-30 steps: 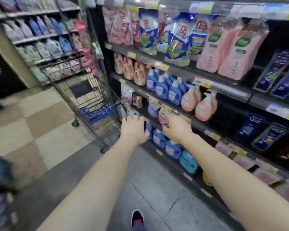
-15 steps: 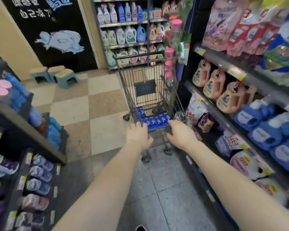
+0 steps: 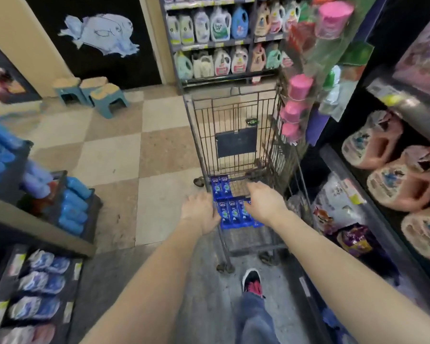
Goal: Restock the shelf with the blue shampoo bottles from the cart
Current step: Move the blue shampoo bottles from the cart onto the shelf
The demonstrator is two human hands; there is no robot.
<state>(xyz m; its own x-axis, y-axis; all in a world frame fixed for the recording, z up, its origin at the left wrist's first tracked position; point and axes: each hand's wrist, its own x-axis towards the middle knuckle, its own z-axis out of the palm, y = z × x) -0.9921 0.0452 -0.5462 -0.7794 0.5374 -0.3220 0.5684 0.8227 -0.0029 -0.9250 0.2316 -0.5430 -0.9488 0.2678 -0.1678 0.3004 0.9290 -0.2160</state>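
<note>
A dark wire shopping cart stands in the aisle ahead of me. Several blue shampoo bottles lie flat in rows on its bottom. My left hand hovers over the cart's near left rim, fingers slightly apart and empty. My right hand reaches down into the basket just above the bottles, fingers spread, holding nothing. Part of the bottle row is hidden under both hands.
The right shelf holds pink detergent jugs and refill pouches. A hanging strip of pink tubs crowds the cart's right side. A low rack of blue items is at left, three small stools beyond. My shoe is near the cart's wheel.
The view has swung from the right shelf to the cart and closed in on it. Both hands have moved from the shelf to over the bottles in the cart.
</note>
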